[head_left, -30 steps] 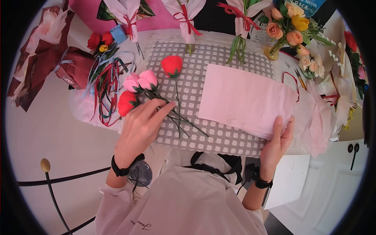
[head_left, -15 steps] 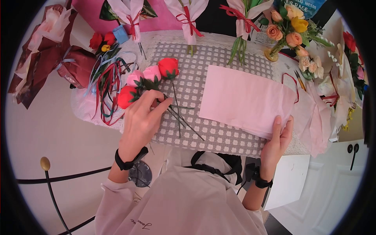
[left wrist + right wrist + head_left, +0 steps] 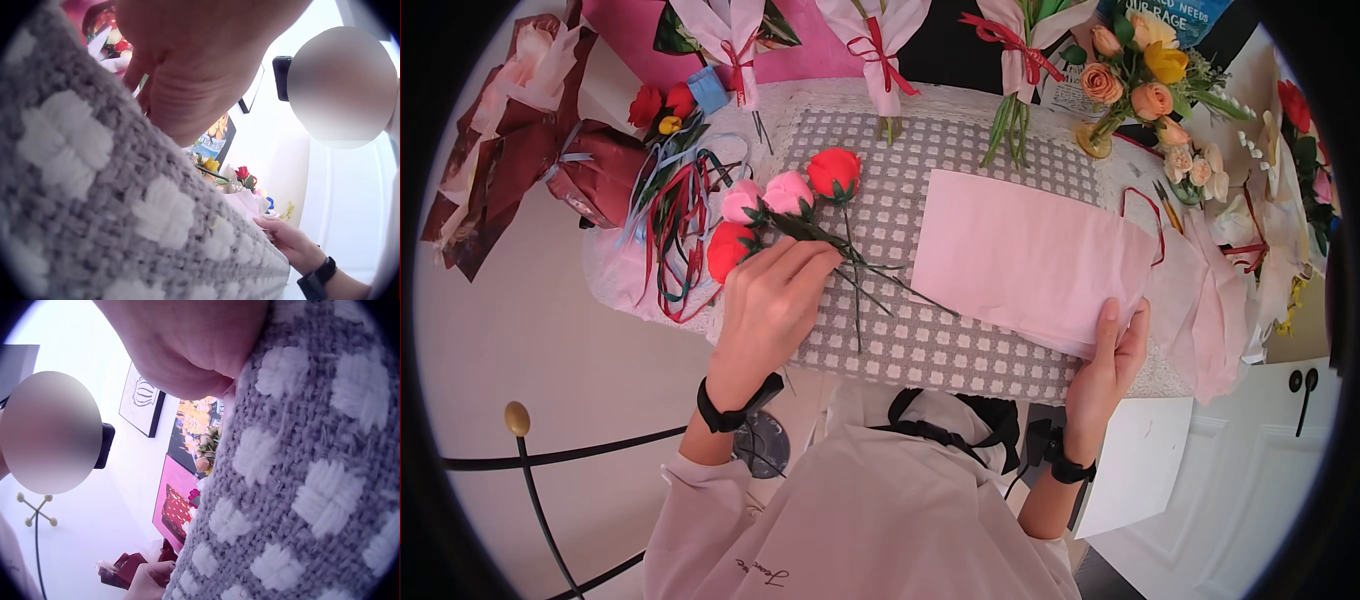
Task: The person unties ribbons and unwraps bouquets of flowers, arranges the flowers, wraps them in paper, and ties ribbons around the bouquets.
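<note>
My left hand (image 3: 768, 300) pinches dark green stems (image 3: 847, 250) of several artificial flowers low over the checked cloth. Two pink roses (image 3: 788, 192) sit side by side, with a red rose (image 3: 730, 252) beside the fingers and another red rose (image 3: 833, 174) to the right. Below the fingertips the stems cross and fan out to the right. With thumb on top, my right hand (image 3: 1106, 350) holds the lower right edge of a pale pink wrapping sheet (image 3: 1020, 245). In the left wrist view, the left hand (image 3: 194, 69) hides the flowers it holds.
Under everything lies a grey and white checked cloth (image 3: 920, 362). Tangled ribbons (image 3: 675, 235) lie at the left edge, near a dark red wrapped bouquet (image 3: 595, 175). Ribbon-tied bouquets (image 3: 883, 70) line the back. A vase (image 3: 1092, 138) of peach roses and scissors (image 3: 1168, 205) are at the right.
My left hand has shifted slightly up and right, regripping the stems. The flower heads have turned and drawn closer together, and one stem has swung rightward to the sheet. The right hand stays put.
</note>
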`<action>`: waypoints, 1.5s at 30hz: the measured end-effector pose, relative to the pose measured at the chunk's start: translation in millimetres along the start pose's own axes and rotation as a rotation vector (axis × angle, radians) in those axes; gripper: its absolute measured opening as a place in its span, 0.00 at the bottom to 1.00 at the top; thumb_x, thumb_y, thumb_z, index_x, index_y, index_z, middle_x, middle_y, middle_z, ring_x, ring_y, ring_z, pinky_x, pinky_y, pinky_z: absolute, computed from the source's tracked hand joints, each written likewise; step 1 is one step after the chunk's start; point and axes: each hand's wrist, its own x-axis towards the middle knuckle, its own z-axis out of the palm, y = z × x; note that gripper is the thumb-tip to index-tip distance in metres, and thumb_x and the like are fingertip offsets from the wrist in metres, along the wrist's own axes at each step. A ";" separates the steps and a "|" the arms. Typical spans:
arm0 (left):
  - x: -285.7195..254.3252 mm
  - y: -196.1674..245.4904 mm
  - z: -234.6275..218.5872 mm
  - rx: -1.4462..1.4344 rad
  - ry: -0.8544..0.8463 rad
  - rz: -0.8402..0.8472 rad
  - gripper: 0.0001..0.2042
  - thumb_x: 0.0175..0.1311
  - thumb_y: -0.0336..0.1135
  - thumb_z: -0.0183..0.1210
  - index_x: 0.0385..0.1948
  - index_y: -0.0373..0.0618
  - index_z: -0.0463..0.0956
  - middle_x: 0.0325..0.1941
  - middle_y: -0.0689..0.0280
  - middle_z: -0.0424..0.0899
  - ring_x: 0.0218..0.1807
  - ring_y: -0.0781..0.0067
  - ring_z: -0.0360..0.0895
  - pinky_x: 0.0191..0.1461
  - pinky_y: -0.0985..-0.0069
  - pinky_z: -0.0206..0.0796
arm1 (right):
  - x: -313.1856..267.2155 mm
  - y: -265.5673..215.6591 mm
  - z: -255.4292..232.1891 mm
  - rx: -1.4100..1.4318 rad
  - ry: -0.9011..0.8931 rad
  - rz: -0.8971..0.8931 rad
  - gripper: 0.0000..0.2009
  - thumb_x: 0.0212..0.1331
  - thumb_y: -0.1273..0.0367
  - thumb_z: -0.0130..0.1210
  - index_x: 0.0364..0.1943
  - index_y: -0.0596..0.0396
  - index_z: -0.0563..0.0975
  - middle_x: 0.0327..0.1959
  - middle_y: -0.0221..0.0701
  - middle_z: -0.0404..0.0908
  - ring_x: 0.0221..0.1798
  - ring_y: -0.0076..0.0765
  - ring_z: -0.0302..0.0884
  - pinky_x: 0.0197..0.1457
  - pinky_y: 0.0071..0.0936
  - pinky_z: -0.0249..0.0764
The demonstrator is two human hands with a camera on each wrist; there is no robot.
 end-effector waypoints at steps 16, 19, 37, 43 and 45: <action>-27.0 14.6 -11.2 0.036 0.093 0.049 0.13 0.46 0.19 0.64 0.37 0.37 0.82 0.43 0.62 0.88 0.38 0.60 0.84 0.37 0.66 0.76 | -3.5 10.9 -3.5 0.090 0.225 0.031 0.11 0.80 0.68 0.51 0.59 0.54 0.69 0.53 0.27 0.77 0.54 0.20 0.70 0.64 0.20 0.63; -32.4 19.8 4.4 0.025 0.059 0.016 0.14 0.46 0.19 0.64 0.37 0.37 0.82 0.42 0.63 0.87 0.39 0.60 0.84 0.37 0.65 0.76 | -2.9 10.7 -6.4 0.130 0.211 0.012 0.12 0.80 0.67 0.51 0.59 0.54 0.69 0.54 0.27 0.76 0.55 0.20 0.69 0.64 0.21 0.62; -33.4 19.4 -4.9 -0.146 0.013 -0.114 0.14 0.50 0.15 0.63 0.40 0.37 0.83 0.46 0.61 0.89 0.43 0.57 0.85 0.41 0.66 0.78 | -2.9 2.9 -2.5 0.048 -0.092 0.081 0.08 0.78 0.70 0.54 0.53 0.56 0.70 0.32 0.22 0.83 0.32 0.08 0.67 0.37 0.12 0.59; -26.2 18.6 -11.9 -0.109 -0.045 -0.107 0.21 0.48 0.12 0.62 0.46 0.38 0.83 0.55 0.60 0.86 0.42 0.57 0.83 0.43 0.65 0.77 | -3.1 3.2 -1.5 0.075 -0.111 0.083 0.10 0.77 0.71 0.54 0.55 0.56 0.69 0.36 0.25 0.86 0.34 0.09 0.69 0.39 0.12 0.61; -19.3 23.8 -13.5 -0.117 -0.076 -0.139 0.25 0.47 0.11 0.61 0.50 0.40 0.83 0.59 0.58 0.85 0.43 0.56 0.83 0.45 0.66 0.77 | -3.4 3.0 -0.1 0.095 -0.097 0.085 0.10 0.77 0.71 0.55 0.55 0.56 0.69 0.37 0.25 0.86 0.35 0.09 0.70 0.40 0.12 0.61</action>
